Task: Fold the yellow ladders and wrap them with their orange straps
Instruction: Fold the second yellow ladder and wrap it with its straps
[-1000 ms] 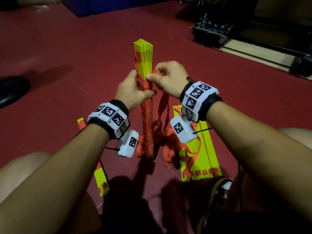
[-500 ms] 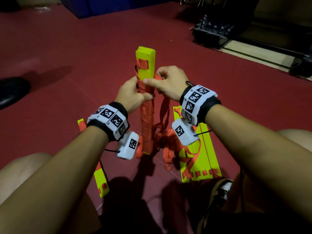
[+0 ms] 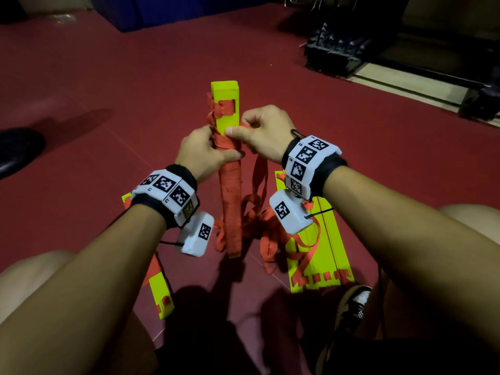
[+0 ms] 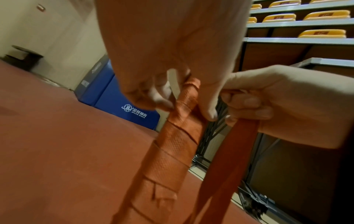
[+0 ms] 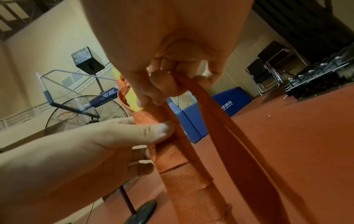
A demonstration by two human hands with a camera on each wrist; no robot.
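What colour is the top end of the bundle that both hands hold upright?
Yellow top end, best in the head view.

A blue mat (image 4: 122,97) reads "金陵体育 JINLING SPORTS"; a blue backboard arm (image 5: 107,95) shows "金陵".

From the head we looked steeply down over both forearms. Each wrist camera looked up close along its own hand; all three shared the wrapped ladder bundle (image 3: 230,201) held upright.

Upright strap-wound yellow ladder (image 3: 226,115) (top bare)
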